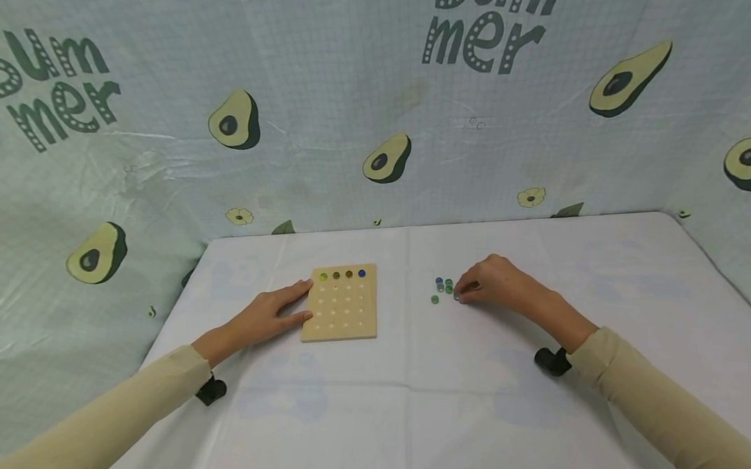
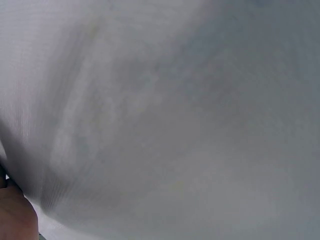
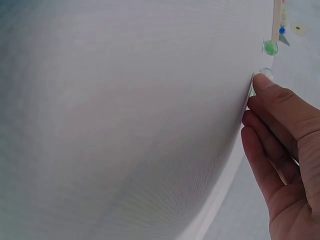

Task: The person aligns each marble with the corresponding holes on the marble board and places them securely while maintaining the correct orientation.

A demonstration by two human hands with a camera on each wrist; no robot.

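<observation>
A square wooden board (image 1: 343, 313) with rows of round hollows lies on the table, its top row holding several coloured glass marbles (image 1: 348, 274). My left hand (image 1: 265, 320) rests at the board's left edge, fingers extended and thumb spread, fingertips touching the side. Right of the board is a small group of loose glass marbles (image 1: 449, 282), green, blue and clear. My right hand (image 1: 499, 285) reaches down beside them, thumb and fingertips pinching a clear marble (image 3: 266, 73). Beyond it in the right wrist view lies a green marble (image 3: 270, 48).
A white cloth (image 1: 405, 418) covers the table. Behind it hangs a sheet (image 1: 318, 106) printed with avocados and lettering. Dark wrist cameras (image 1: 211, 390) sit below both sleeves. The left wrist view shows mostly blurred cloth.
</observation>
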